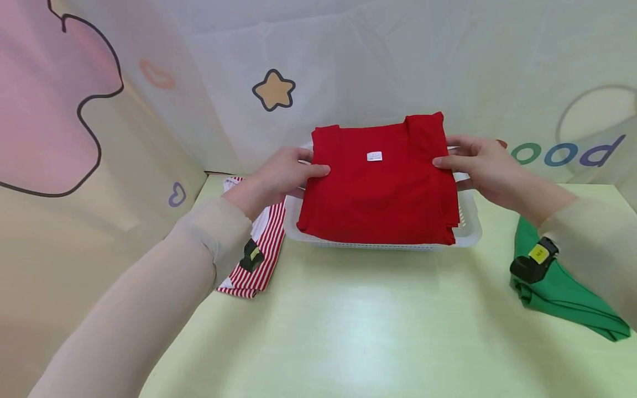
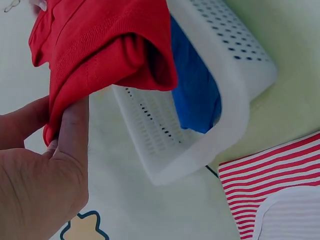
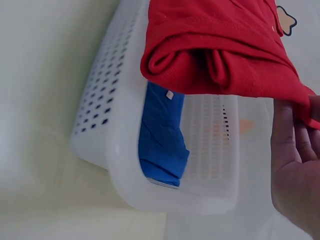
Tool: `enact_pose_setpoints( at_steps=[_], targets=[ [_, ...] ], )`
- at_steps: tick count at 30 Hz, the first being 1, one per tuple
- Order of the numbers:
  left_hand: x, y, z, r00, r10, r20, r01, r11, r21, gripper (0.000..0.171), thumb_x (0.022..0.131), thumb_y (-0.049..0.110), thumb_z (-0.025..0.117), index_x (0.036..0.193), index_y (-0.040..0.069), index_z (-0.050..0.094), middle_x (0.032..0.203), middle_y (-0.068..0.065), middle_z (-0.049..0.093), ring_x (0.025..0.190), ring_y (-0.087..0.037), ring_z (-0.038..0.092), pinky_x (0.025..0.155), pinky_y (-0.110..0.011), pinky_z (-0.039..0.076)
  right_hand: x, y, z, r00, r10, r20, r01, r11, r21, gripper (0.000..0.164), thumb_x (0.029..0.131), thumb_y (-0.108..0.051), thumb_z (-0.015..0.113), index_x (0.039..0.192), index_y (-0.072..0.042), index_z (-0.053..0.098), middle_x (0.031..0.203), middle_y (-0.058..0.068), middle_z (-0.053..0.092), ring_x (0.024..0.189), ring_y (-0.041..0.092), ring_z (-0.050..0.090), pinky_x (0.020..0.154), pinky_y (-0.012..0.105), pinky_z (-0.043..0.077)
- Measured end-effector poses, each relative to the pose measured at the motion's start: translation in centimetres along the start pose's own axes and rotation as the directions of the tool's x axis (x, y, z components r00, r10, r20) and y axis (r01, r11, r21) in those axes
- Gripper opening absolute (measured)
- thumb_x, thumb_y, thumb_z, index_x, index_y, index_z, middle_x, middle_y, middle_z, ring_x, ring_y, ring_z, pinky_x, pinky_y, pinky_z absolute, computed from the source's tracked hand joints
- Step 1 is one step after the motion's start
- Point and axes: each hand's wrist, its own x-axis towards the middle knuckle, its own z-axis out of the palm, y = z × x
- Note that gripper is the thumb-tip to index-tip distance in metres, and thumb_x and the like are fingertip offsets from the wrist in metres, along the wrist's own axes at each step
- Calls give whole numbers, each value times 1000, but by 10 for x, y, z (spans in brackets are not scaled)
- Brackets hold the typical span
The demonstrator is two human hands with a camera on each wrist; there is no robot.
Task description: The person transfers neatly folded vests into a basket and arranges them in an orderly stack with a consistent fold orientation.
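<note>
A folded red shirt (image 1: 373,193) with a small white label is held up over a white plastic basket (image 1: 468,235). My left hand (image 1: 286,174) pinches its left side, thumb on top and fingers beneath. On the opposite side my right hand (image 1: 485,166) grips the shirt the same way. Both wrist views show the shirt's folded layers hanging above the basket opening. Inside the basket lies a folded blue garment (image 3: 162,142), along the near wall, also visible as blue cloth (image 2: 192,80) in the left wrist view.
A red-and-white striped garment (image 1: 269,243) lies folded on the table left of the basket. To the right, partly behind my forearm, is a green folded garment (image 1: 567,298). A wall sheet (image 1: 373,66) with printed shapes rises right behind the basket.
</note>
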Motion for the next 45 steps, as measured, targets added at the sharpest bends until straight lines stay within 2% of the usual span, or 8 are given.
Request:
enact_pose_setpoints(
  at_steps=[8,16,19,25,32,35,41,45],
  targets=[
    [15,4,-3,999,-25,-42,26,999,41,47,104,19,72,145,5,55,133,-12,65,118,-30,68,97,-42,62,14,-5,-4,1000,15,-17,-16,998,-60,66,109,-31,63,165,-15,34,144,3,54,113,12,64,87,30,63],
    [29,-15,6,995,-82,-59,86,993,80,42,104,20,71,140,5,55,134,-12,63,121,-29,66,100,-41,61,25,13,6,998,59,-12,-60,992,-108,73,107,-26,67,168,-11,30,156,19,47,120,26,61,92,37,64],
    [35,-20,10,993,-88,-73,94,992,88,39,104,20,72,136,4,56,132,-13,64,118,-29,66,100,-40,61,30,18,11,998,59,-15,-60,989,-134,69,108,-22,66,166,-8,33,153,23,49,119,30,62,89,40,65],
    [44,-28,17,989,-98,-110,112,984,139,37,101,20,74,129,4,57,129,-13,64,112,-30,67,99,-39,61,41,24,20,999,51,13,-48,981,-189,61,108,-15,64,160,0,37,146,27,52,113,30,62,83,40,66],
    [53,-37,27,981,-138,-137,155,980,122,33,102,17,73,128,3,57,130,-15,65,116,-33,69,102,-44,60,46,27,25,998,53,38,-41,965,-260,58,107,-12,65,156,4,39,143,32,52,119,42,60,82,44,66],
    [56,-37,29,979,-141,-149,162,976,143,31,102,16,72,127,2,57,129,-16,65,117,-34,68,102,-45,60,47,29,26,998,47,36,-34,954,-299,56,106,-10,66,153,6,40,141,34,53,120,47,59,81,46,66],
    [65,-39,38,976,-134,-174,174,954,244,27,103,16,70,122,1,58,122,-16,66,107,-28,66,95,-43,62,52,32,26,999,33,37,-16,922,-387,49,105,-8,65,146,10,44,136,38,57,118,50,63,75,45,67],
    [67,-41,42,977,-93,-193,160,915,370,19,105,15,65,115,-1,60,111,-15,67,95,-27,69,85,-40,65,54,31,29,998,40,38,-20,903,-428,49,105,-7,65,145,12,44,136,39,58,118,52,64,72,44,67]
  ],
)
